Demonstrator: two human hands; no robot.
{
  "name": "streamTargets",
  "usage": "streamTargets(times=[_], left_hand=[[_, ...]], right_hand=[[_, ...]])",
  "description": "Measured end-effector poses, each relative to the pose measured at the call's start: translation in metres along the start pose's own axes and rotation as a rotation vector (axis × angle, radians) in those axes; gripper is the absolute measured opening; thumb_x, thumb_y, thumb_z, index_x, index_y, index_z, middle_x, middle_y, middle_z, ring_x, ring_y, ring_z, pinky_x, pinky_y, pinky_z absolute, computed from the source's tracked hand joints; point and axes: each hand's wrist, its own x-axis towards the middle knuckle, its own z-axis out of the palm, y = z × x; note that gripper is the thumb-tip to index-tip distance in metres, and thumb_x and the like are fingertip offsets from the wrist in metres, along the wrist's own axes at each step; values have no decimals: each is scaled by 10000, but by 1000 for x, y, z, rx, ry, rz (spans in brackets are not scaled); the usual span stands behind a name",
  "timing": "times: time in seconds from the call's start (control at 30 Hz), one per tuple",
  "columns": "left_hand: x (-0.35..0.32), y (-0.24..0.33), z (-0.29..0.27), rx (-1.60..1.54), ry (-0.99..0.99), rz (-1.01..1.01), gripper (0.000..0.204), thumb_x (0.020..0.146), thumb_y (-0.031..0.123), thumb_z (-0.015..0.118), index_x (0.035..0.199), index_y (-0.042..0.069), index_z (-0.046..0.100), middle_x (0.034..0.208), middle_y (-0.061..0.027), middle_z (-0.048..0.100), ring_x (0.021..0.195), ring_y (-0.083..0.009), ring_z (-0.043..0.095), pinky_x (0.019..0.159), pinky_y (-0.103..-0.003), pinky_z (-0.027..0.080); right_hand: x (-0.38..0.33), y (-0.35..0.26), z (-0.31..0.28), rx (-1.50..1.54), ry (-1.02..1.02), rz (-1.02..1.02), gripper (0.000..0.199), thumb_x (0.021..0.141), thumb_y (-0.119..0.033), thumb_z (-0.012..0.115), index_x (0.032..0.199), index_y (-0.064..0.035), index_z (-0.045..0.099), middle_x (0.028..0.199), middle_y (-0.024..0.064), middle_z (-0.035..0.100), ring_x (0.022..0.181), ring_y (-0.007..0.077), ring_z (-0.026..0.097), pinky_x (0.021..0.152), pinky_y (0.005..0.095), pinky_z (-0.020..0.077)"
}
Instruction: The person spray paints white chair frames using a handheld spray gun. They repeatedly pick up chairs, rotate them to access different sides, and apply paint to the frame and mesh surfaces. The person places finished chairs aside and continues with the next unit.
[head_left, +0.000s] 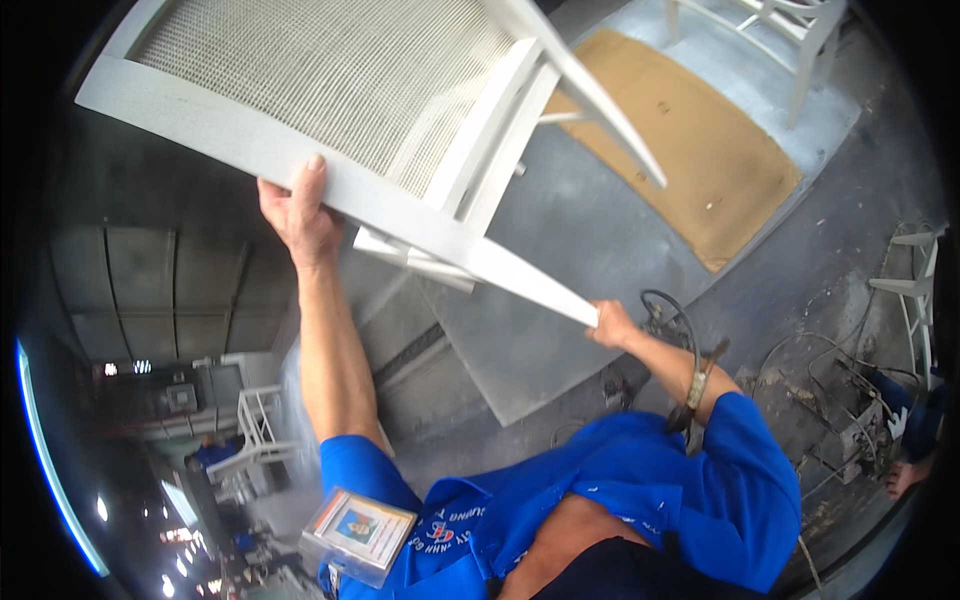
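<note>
Both my hands hold up a white wooden chair (230,118), tilted in the air. It has a woven panel (340,70) set in its frame. My left hand (305,215) is closed round the long side rail, its thumb lying over the upper face. My right hand (610,325) is closed on the narrow end of a leg (530,283). Beside my right forearm is a metal tool with a dark handle (692,392) and a black hose (680,305); its exact kind is hard to make out.
Brown cardboard (690,150) lies on the floor beyond the chair. Another white chair (790,30) stands at the far right. More white furniture (915,290), loose hoses and a person's hand (905,478) are at the right edge. White frames (262,420) stand at left.
</note>
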Motion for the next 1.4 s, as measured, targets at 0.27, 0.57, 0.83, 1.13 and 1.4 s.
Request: streamTargets(times=[0.27,0.57,0.83,1.13,1.4], left_hand=[[-166,7,-55,216,-31,-325,552,814,235,892,1248,28,621,1053,-69,720,983,-148,678,842,-347,579],[-304,-52,-119,135,220,-412,684,814,307,877,1370,28,592,1261,-72,687,1149,-153,638,975,-340,527],[-297,-132,-140,-96,467,-371,815,944,405,795,1544,-9,431,1448,-113,589,1317,-184,544,1135,-338,430],[-478,-237,33,227,313,-1664,524,1031,378,663,1413,32,569,1275,-146,683,1137,-273,651,928,-446,540],[-510,-254,260,96,-620,-1645,315,1009,370,705,1194,117,677,937,-16,682,755,-119,594,663,-323,504]], right_hand=[[12,-41,-6,-180,-104,-357,753,799,-280,869,1445,-13,590,1407,270,612,1261,399,634,1019,458,529],[-72,-42,-78,149,99,90,701,977,-164,721,1597,-76,406,1404,174,609,1192,254,629,920,389,544],[-152,-74,-122,116,223,42,613,997,-157,699,1551,-32,468,1339,165,650,1085,205,651,905,364,542],[-283,-51,-165,201,543,57,591,950,-90,753,1494,-8,536,1294,173,679,1097,194,671,954,328,544],[-389,-23,-191,270,809,280,592,916,-203,823,1439,-28,606,1226,168,721,1074,226,705,941,369,577]])
